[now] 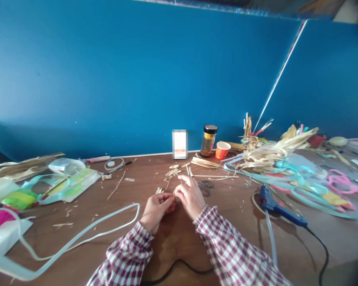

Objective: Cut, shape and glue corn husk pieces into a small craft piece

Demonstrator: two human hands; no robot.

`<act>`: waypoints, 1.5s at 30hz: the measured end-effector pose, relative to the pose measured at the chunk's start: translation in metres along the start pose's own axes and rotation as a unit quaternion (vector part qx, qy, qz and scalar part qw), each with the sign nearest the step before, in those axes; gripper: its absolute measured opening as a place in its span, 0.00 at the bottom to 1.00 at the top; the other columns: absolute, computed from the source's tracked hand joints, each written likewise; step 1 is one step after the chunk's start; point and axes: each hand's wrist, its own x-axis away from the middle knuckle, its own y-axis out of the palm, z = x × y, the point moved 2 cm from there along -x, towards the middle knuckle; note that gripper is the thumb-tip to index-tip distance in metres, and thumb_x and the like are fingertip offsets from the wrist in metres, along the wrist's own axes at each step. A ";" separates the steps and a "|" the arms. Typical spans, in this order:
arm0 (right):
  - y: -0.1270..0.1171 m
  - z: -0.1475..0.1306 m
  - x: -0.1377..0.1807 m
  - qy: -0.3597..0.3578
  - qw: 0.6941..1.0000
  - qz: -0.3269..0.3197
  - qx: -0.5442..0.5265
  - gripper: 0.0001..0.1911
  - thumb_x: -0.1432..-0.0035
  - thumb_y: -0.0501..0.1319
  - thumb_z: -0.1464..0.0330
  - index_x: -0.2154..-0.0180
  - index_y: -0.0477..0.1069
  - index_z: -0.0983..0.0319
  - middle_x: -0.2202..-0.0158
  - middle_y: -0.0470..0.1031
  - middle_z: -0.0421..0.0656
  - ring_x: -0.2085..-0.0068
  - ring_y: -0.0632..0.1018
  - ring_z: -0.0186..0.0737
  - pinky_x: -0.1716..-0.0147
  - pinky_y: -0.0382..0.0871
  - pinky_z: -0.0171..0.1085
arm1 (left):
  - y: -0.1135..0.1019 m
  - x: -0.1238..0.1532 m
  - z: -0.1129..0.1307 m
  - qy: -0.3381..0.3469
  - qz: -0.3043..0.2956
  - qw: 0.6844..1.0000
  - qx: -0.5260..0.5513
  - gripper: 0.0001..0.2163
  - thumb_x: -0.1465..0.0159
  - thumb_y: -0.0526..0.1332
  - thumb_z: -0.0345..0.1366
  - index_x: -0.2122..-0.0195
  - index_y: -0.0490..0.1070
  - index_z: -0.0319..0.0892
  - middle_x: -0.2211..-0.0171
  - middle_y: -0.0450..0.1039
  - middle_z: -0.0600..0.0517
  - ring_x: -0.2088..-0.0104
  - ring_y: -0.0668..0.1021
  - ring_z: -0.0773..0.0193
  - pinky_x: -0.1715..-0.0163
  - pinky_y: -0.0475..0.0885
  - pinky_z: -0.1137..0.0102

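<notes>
My left hand (156,208) and my right hand (191,197) meet over the middle of the brown table (173,238), fingers curled in a pinch. Between the fingertips sits a small pale strip of dried husk (174,192), too small to make out in full. Loose husk scraps (173,171) lie just beyond the hands. A pair of scissors (207,186) rests to the right of my right hand. Both sleeves are red-and-white check.
A blue glue gun (273,205) with its black cord lies at the right. Behind stand a jar (209,140) and an orange paper cup (222,150). Dried husks and coloured plastic strips (289,167) cover the right side. A white strap (86,232) and bags (65,180) lie at left.
</notes>
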 end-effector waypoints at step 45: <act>0.000 0.000 0.001 0.023 0.998 0.026 -0.060 0.05 0.47 0.61 0.74 0.73 0.73 0.61 0.57 0.70 0.46 0.55 0.71 0.44 0.53 0.65 0.43 | 0.004 0.002 0.003 0.009 -0.011 1.000 -0.020 0.14 0.58 0.72 0.39 0.76 0.74 0.35 0.80 0.73 0.54 0.80 0.72 0.73 0.77 0.70 0.79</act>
